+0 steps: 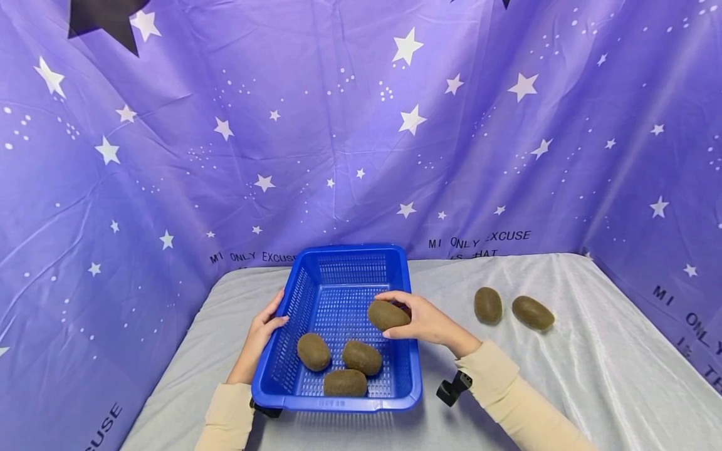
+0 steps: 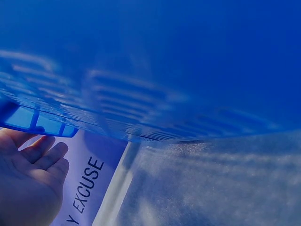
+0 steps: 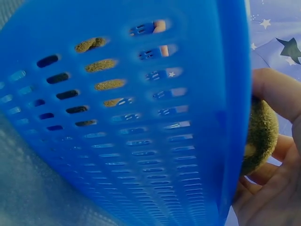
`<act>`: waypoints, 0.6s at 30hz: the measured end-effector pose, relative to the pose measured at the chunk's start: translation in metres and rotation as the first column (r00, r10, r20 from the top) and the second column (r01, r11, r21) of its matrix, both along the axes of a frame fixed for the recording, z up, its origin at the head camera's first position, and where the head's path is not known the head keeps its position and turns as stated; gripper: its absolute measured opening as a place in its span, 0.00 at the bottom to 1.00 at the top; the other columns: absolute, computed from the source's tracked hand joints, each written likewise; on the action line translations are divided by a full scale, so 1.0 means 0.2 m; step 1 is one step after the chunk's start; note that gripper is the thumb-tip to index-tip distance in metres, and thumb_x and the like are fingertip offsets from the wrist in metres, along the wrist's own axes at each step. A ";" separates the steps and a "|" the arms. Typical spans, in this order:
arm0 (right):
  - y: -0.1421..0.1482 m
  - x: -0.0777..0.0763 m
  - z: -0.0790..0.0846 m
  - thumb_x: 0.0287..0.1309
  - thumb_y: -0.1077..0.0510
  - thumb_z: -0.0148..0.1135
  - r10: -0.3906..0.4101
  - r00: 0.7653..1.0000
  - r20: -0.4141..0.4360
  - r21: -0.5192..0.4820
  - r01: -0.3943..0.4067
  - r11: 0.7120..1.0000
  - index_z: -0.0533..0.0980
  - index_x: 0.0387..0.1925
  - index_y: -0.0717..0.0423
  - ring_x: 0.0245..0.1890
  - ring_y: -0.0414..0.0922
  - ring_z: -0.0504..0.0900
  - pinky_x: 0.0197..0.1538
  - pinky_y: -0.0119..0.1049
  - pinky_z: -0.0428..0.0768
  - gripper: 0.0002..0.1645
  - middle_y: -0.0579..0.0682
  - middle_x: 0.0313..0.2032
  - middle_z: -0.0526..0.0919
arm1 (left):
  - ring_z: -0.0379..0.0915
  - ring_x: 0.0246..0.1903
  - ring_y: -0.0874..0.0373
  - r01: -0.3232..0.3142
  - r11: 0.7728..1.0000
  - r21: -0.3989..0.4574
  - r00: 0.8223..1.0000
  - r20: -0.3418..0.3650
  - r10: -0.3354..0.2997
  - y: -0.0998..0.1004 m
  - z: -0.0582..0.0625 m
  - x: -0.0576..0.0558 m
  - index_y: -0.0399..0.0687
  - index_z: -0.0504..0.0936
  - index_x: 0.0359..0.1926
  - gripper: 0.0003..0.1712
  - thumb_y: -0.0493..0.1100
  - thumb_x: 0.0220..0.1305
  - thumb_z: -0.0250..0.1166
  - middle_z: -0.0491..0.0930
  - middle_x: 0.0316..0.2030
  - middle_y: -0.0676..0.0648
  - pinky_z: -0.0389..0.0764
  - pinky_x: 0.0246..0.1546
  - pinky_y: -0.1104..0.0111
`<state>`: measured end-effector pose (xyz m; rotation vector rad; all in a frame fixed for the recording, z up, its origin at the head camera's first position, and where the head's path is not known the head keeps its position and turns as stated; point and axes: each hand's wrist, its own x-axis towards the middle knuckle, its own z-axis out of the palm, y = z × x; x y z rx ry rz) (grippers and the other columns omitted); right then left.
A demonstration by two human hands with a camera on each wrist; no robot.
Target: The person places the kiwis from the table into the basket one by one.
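A blue plastic basket (image 1: 336, 404) with slotted walls stands on the cloth. My left hand (image 1: 263, 335) holds its left rim; in the left wrist view, the fingers of that hand (image 2: 33, 174) lie along the outside under the rim. With thumb and fingers, my right hand (image 1: 420, 318) grips a brown kiwi (image 1: 386, 315) over the basket's right side. The right wrist view shows this kiwi (image 3: 260, 136) just beyond the rim, partly hidden by it. Inside, at the near end, rest three more kiwis: one on the left (image 1: 313, 352), one on the right (image 1: 362, 357), one in front (image 1: 345, 383).
Two kiwis, one upright (image 1: 487, 305) and one slanted (image 1: 533, 313), lie on the grey cloth (image 1: 609, 376) to the right of the basket. A purple star-printed curtain (image 1: 338, 125) hangs behind and at both sides. A black device (image 1: 453, 388) sits at the right wrist.
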<state>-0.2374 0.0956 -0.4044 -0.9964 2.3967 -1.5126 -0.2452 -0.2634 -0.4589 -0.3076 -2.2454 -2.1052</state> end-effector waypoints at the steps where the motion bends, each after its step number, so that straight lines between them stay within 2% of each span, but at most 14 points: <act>1: 0.00 0.00 0.00 0.47 0.54 0.71 0.000 1.000 -0.002 0.000 0.000 1.000 0.69 0.61 0.55 0.45 0.45 0.77 0.46 0.36 0.76 0.38 0.54 0.50 0.78 | 0.56 0.63 0.63 -0.002 1.000 -0.002 1.000 -0.003 0.002 0.00 0.00 0.00 0.37 0.54 0.71 0.35 0.31 0.63 0.53 0.48 0.72 0.38 0.66 0.53 0.82; 4: 0.00 0.01 -0.01 0.49 0.55 0.70 -0.006 1.000 -0.012 0.003 0.006 1.000 0.69 0.60 0.57 0.48 0.47 0.76 0.51 0.39 0.75 0.36 0.56 0.53 0.77 | 0.57 0.62 0.66 -0.001 1.000 0.003 1.000 -0.002 0.001 0.00 0.00 0.00 0.37 0.54 0.71 0.35 0.31 0.63 0.53 0.48 0.72 0.38 0.66 0.53 0.82; 8: 0.01 0.02 -0.02 0.51 0.58 0.69 -0.014 1.000 -0.015 -0.016 0.014 1.000 0.70 0.59 0.60 0.53 0.53 0.74 0.58 0.46 0.71 0.33 0.59 0.56 0.75 | 0.51 0.66 0.54 -0.001 1.000 0.012 1.000 0.009 0.001 0.00 0.00 0.00 0.36 0.53 0.71 0.35 0.31 0.63 0.52 0.48 0.72 0.38 0.66 0.53 0.82; 10: 0.02 0.02 -0.02 0.51 0.59 0.68 -0.016 1.000 -0.013 -0.035 0.016 0.999 0.71 0.58 0.61 0.53 0.56 0.74 0.58 0.48 0.71 0.32 0.60 0.55 0.75 | 0.48 0.68 0.47 0.003 1.000 0.014 1.000 0.009 -0.003 0.00 0.01 0.00 0.36 0.53 0.71 0.36 0.31 0.63 0.52 0.48 0.72 0.39 0.66 0.52 0.83; 14: 0.04 0.03 -0.03 0.51 0.59 0.68 -0.024 0.999 -0.022 -0.064 0.023 0.998 0.71 0.57 0.64 0.51 0.60 0.74 0.57 0.46 0.72 0.31 0.63 0.54 0.76 | 0.43 0.69 0.43 0.017 1.000 0.017 1.000 0.004 -0.017 0.00 0.01 0.00 0.35 0.52 0.71 0.36 0.30 0.63 0.52 0.47 0.72 0.39 0.65 0.53 0.84; 18: 0.08 0.05 -0.04 0.51 0.59 0.68 -0.064 0.998 -0.024 -0.078 0.062 0.995 0.72 0.56 0.64 0.50 0.55 0.75 0.57 0.43 0.73 0.30 0.62 0.52 0.77 | 0.43 0.69 0.43 0.015 1.000 0.013 1.000 -0.001 -0.015 0.00 0.01 0.00 0.35 0.52 0.71 0.35 0.30 0.64 0.51 0.46 0.72 0.39 0.64 0.53 0.84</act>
